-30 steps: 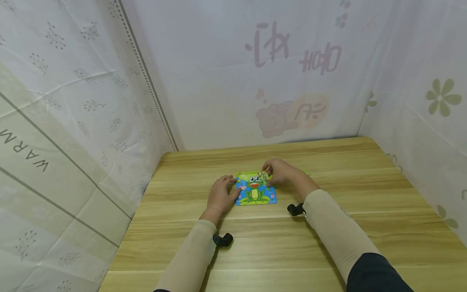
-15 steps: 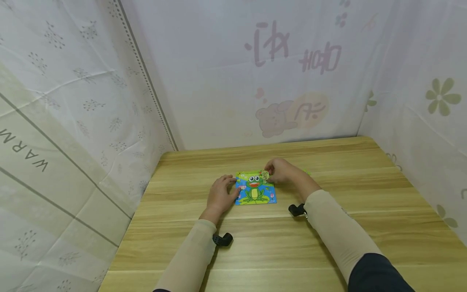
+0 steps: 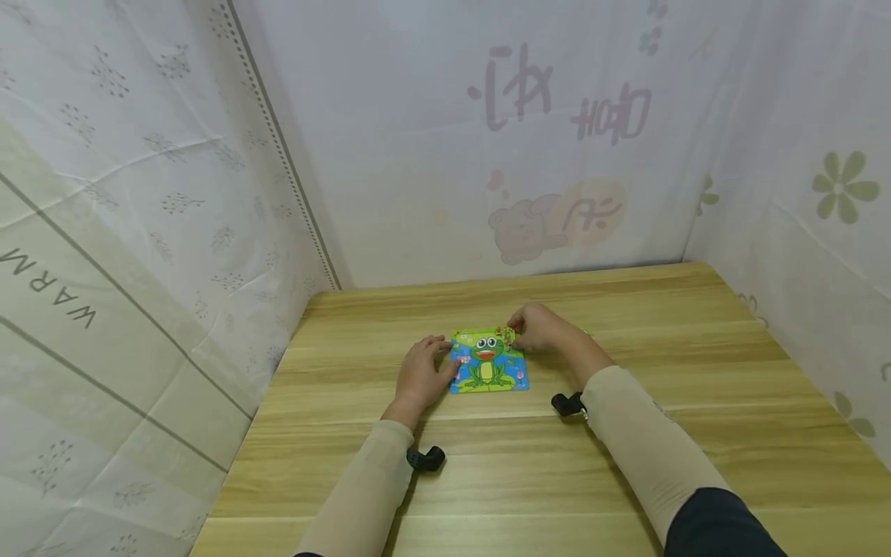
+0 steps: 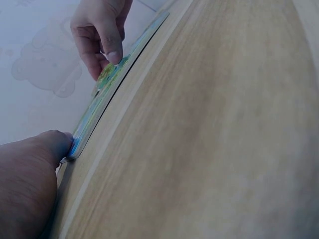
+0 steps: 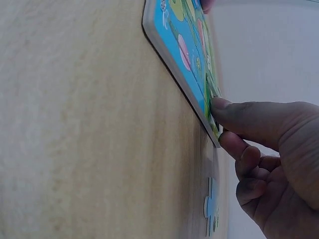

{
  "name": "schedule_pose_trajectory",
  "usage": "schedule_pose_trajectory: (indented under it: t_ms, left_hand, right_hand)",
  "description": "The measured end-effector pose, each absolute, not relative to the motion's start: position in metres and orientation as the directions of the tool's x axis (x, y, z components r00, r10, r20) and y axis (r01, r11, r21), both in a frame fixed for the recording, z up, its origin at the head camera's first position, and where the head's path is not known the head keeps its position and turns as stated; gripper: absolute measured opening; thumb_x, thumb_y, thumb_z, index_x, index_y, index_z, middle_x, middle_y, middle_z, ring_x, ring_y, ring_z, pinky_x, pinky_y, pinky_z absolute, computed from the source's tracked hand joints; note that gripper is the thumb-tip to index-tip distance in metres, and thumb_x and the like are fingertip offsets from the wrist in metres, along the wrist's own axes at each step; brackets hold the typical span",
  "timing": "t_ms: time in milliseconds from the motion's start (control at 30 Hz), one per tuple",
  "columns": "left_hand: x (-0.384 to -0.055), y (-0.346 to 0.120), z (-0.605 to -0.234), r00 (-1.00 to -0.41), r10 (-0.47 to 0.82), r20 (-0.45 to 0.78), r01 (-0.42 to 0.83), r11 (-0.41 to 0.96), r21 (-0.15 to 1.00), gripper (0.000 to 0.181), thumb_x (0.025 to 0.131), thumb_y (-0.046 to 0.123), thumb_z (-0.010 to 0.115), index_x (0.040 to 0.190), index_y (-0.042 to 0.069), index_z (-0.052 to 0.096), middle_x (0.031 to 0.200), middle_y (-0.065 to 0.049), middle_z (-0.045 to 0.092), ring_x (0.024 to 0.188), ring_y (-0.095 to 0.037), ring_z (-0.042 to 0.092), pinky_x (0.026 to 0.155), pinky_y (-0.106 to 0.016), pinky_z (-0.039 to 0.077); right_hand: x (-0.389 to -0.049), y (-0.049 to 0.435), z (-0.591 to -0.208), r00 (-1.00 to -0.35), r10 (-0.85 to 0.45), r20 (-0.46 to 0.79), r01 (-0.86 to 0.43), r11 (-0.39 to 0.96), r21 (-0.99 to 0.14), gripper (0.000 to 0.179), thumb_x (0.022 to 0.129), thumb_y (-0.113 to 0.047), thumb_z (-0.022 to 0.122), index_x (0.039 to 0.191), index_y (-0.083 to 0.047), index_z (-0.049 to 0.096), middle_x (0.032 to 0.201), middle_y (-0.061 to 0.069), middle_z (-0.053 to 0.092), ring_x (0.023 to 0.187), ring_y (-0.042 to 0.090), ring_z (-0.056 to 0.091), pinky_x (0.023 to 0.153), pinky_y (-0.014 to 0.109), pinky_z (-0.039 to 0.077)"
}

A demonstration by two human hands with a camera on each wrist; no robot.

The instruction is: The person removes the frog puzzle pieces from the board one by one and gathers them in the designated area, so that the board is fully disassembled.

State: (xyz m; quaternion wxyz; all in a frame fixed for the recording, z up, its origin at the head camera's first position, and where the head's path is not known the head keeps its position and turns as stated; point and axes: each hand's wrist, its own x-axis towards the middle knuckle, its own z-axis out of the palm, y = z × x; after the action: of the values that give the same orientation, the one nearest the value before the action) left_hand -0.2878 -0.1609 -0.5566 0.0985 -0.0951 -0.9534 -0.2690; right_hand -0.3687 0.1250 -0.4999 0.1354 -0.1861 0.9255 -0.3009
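Note:
A square frog puzzle [image 3: 487, 375] with a blue and green picture lies flat on the wooden table. My left hand [image 3: 420, 375] rests at its left edge, the thumb touching the board's corner in the left wrist view. Over the upper right corner, my right hand [image 3: 539, 329] pinches a small green puzzle piece [image 3: 506, 336] between thumb and fingers. In the left wrist view this piece [image 4: 105, 74] stands tilted above the board. Whether it touches the slot below is hard to see.
Another loose puzzle piece [image 5: 210, 206] lies on the table beyond the right hand, mostly hidden by it in the head view. The wooden table [image 3: 501, 480] backs onto a patterned curtain [image 3: 418, 155], with more curtains left and right.
The right hand has shifted slightly to the right with the puzzle piece, which has turned a little at the corner. The left hand and board hold their place.

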Motion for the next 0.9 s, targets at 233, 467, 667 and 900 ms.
schedule_pose_trajectory:
  t_ms: [233,467,667,900]
  left_hand:
    - [-0.288,-0.160,-0.558,-0.962,0.125,0.245,0.234,0.839,0.491,0.045,0.099,0.048,0.072,0.135,0.022,0.070,0.152,0.001,0.055,0.149,-0.027,0.041,0.125,-0.049,0.031]
    - [-0.287,-0.160,-0.556,-0.962,0.126,0.241,0.233,0.839,0.492,0.045,0.099,0.048,0.072,0.135,0.021,0.070,0.153,0.001,0.055,0.150,-0.026,0.041,0.125,-0.048,0.031]
    - [-0.288,-0.160,-0.556,-0.962,0.132,0.241,0.239,0.836,0.494,0.045,0.099,0.048,0.072,0.135,0.021,0.069,0.153,0.001,0.055,0.149,-0.026,0.041,0.125,-0.047,0.031]
    - [-0.287,-0.160,-0.555,-0.963,0.131,0.236,0.235,0.838,0.493,0.044,0.099,0.047,0.071,0.135,0.021,0.069,0.152,0.000,0.055,0.149,-0.026,0.041,0.124,-0.047,0.032]
  right_hand:
    - [-0.369,0.127,-0.503,-0.898,-0.424,-0.120,-0.269,0.742,-0.614,0.050,0.088,-0.014,0.086,0.133,0.001,0.069,0.124,0.010,0.070,0.116,0.027,0.063,0.105,0.044,0.053]
    - [-0.369,0.130,-0.508,-0.901,-0.422,-0.097,-0.279,0.737,-0.616,0.049,0.089,-0.019,0.087,0.132,0.000,0.070,0.121,0.008,0.069,0.115,0.026,0.063,0.103,0.044,0.055]
    - [-0.364,0.134,-0.507,-0.904,-0.421,-0.075,-0.271,0.700,-0.661,0.050,0.090,-0.021,0.086,0.131,0.000,0.070,0.119,0.009,0.070,0.113,0.027,0.063,0.100,0.045,0.055]
    - [-0.355,0.140,-0.505,-0.914,-0.403,-0.053,-0.256,0.673,-0.694,0.050,0.092,-0.024,0.084,0.134,-0.003,0.069,0.114,0.005,0.066,0.106,0.024,0.064,0.086,0.039,0.056]
